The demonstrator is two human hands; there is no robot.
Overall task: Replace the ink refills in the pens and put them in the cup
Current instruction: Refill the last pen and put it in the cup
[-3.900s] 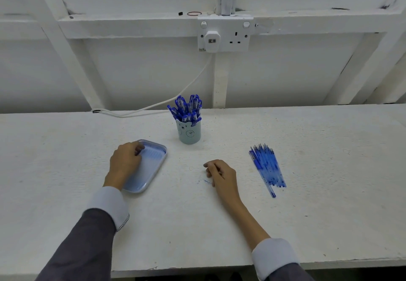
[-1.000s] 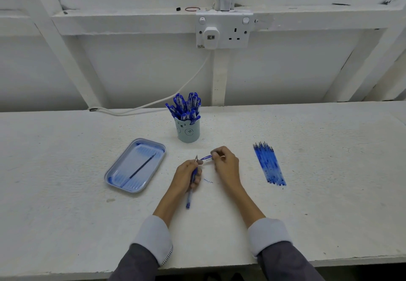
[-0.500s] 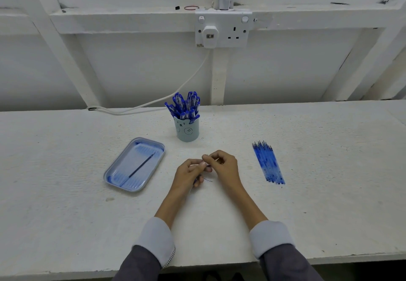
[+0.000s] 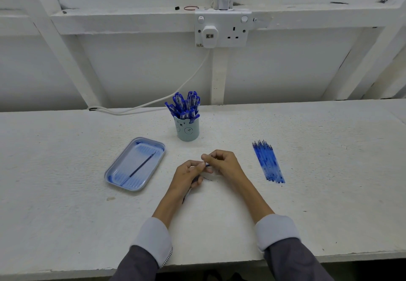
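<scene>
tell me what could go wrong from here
The left hand holds the blue plastic pen while the right hand pinches its end; a small part could slip and roll away on the white table. The pale green cup is crowded with blue-capped pens, so pushing another in might tip it.

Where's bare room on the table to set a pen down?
Bare table: left of the tray, right of the refills, between cup and refills. Crowded where left hand and right hand hold a pen.
</scene>
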